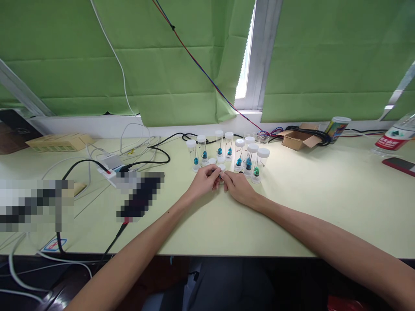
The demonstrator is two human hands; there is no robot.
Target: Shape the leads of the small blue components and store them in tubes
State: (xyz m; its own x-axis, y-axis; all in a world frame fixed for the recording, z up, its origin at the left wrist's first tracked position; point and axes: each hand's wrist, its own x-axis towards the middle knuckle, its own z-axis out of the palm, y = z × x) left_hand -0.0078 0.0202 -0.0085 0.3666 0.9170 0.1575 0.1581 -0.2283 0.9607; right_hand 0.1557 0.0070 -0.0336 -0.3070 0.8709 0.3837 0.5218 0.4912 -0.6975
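Note:
My left hand (207, 178) and my right hand (239, 186) meet low over the table, their fingertips pinched together around something small and dark that I cannot make out. Just behind the fingers are white round caps (221, 160), partly hidden by my hands. Several clear tubes with white lids stand upright around this spot. Those to the left and behind hold blue pieces on thin wires, such as this tube (193, 156). Close to my right hand is a tube with a green piece (256, 171), beside another tube with a blue piece (248, 163).
An open cardboard box (296, 139) with black cable, a printed can (337, 128) and a water bottle (394, 136) stand toward the right. A phone (400, 166) lies at the right edge. Leftward are a power strip (113, 172), tangled cables and a yellowish box (58, 142).

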